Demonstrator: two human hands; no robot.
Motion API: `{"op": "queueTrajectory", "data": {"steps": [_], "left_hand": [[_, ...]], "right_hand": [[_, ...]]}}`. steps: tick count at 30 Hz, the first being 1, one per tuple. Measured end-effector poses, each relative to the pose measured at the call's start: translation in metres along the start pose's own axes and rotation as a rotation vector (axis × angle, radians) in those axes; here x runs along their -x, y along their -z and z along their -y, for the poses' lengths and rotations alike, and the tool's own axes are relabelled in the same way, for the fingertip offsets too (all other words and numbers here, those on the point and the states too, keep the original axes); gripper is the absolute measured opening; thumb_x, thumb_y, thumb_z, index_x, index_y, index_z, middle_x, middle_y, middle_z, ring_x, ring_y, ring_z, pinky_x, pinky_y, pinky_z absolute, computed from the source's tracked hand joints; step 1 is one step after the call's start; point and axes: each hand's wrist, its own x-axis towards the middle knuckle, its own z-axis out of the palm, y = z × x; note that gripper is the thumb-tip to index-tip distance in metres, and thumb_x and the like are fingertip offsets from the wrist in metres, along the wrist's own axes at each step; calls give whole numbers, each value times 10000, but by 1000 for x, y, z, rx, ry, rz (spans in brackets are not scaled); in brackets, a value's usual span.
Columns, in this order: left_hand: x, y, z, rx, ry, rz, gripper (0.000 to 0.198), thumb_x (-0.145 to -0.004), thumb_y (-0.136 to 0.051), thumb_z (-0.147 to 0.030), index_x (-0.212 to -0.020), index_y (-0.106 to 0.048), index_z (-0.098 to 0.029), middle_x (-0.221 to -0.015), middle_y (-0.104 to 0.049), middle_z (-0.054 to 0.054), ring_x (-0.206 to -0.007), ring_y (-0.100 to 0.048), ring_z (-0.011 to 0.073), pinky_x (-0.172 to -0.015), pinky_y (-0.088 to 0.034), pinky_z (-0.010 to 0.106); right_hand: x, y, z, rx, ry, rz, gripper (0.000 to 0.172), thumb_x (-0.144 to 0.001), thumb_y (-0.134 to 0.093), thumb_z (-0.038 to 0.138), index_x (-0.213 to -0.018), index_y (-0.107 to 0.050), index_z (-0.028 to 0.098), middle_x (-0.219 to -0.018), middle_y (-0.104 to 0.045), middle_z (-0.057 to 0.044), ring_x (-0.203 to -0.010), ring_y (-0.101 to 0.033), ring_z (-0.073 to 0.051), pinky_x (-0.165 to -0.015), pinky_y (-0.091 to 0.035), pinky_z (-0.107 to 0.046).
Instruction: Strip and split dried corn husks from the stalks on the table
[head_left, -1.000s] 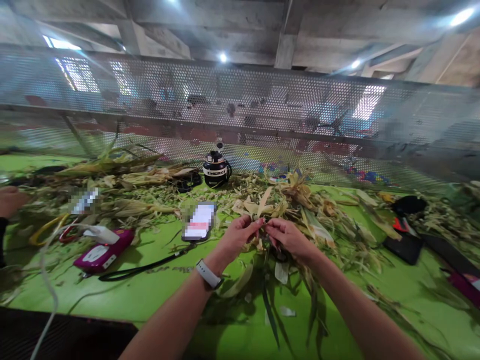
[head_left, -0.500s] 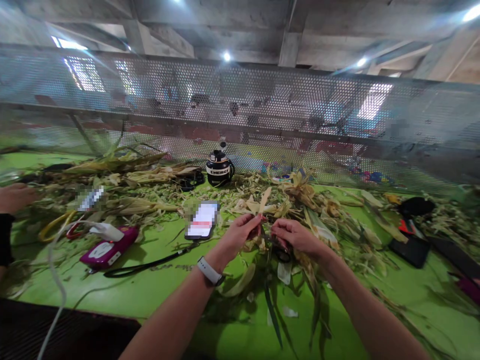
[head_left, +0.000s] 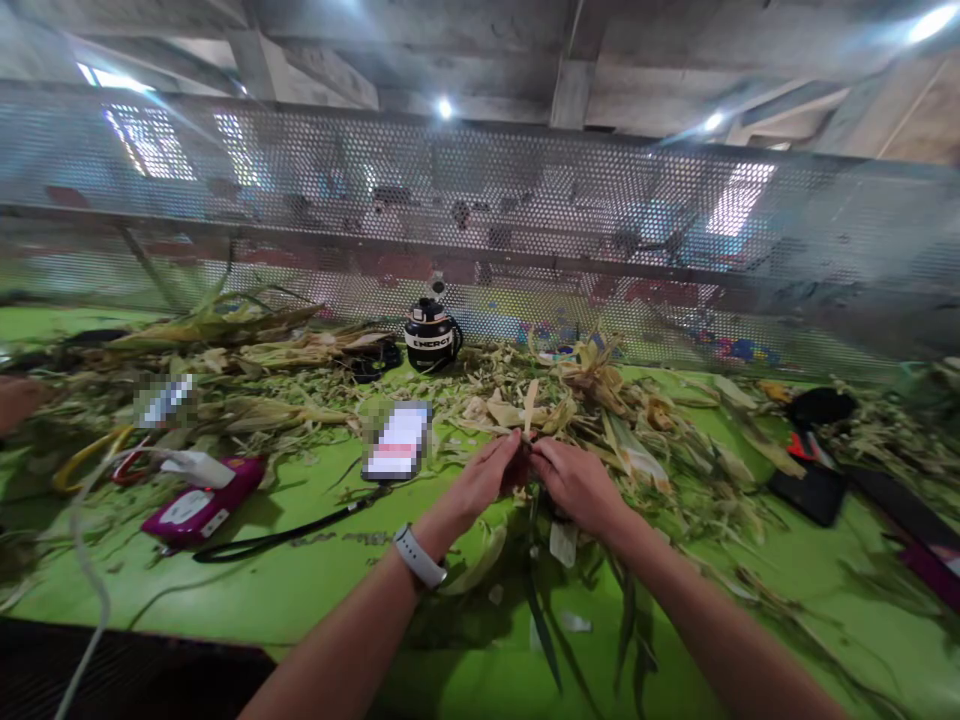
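My left hand is closed in a pinch, with a pale strip of corn husk standing up from its fingertips. Against it, my right hand has its fingers bent and pressed together at the strip's lower end. What lies between the right fingertips is hidden. Long green leaf blades hang below the hands toward the front of the table. A broad pale husk lies under my left wrist, which wears a white watch band. Dry husks are heaped just behind the hands.
A phone with a lit screen, a black strap and a purple power bank lie left on the green table. A black ENERGY jar stands before the perforated metal screen. Another person's hand shows far left.
My right hand has moved left, and its fingertips now meet those of my left hand. The view has shifted slightly to the right. The other person's hand has slipped partly out of view.
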Motion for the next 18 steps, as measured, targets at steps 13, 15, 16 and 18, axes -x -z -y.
{"op": "queueTrajectory", "data": {"steps": [13,15,16,18], "left_hand": [[9,-10,-3,-71,-114,-33,217,-783,-430,-301,-608,-344,-206,-564,-324,-52,-523,-265,98,-501,-238,249],[9,-10,-3,-95,-126,-34,192,-783,-420,-272,-614,-355,-208,-549,-327,-50,-517,-269,103,-502,-238,255],[9,-10,-2,-114,-132,-33,188,-782,-415,-257,-610,-356,-209,-541,-329,-49,-514,-272,104,-502,-239,257],[9,-9,-3,-149,-139,-24,194,-779,-405,-235,-594,-352,-208,-535,-335,-45,-507,-277,104,-496,-238,259]], "right_hand": [[8,-13,4,314,147,-269,235,-931,-386,167,-801,-581,165,-693,-631,-44,-604,-513,-157,-625,-294,-291],[7,-13,3,328,137,-276,248,-940,-376,182,-795,-577,168,-686,-629,-46,-605,-513,-158,-628,-291,-293],[7,-13,3,334,129,-286,258,-945,-369,192,-791,-576,169,-680,-629,-47,-601,-513,-159,-625,-287,-294],[6,-13,2,343,115,-306,280,-952,-355,203,-778,-572,171,-664,-630,-50,-588,-511,-160,-614,-275,-297]]}}
